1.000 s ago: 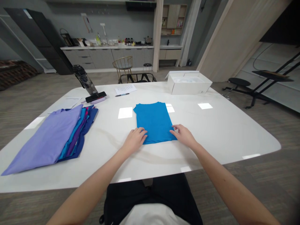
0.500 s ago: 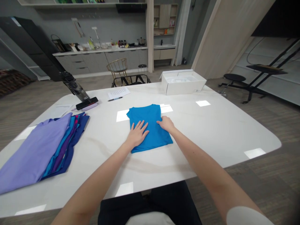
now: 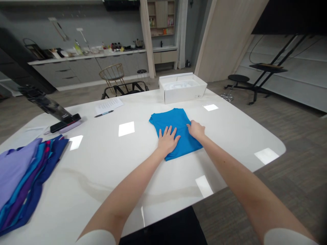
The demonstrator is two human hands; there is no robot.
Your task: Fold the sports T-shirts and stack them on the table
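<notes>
A folded blue T-shirt (image 3: 171,119) lies on the white table in front of me, its sleeve end pointing away. My left hand (image 3: 168,140) presses flat on its left part with the fingers spread. At the shirt's right edge, my right hand (image 3: 196,130) has its fingers curled and the thumb on top of the cloth, pinching that edge. To the left is a stack of garments (image 3: 17,170), with a lavender one on top and blue, purple and navy layers below.
A white open box (image 3: 182,90) holding clear plastic stands at the table's far edge. Printed paper (image 3: 109,104) and a pen (image 3: 104,113) lie farther left, near a phone (image 3: 65,123) and a dark upright device (image 3: 46,102). Chairs stand beyond the table.
The blue T-shirt has slid right across the table under both hands, closer to being in line with the box. My view has turned to the right.
</notes>
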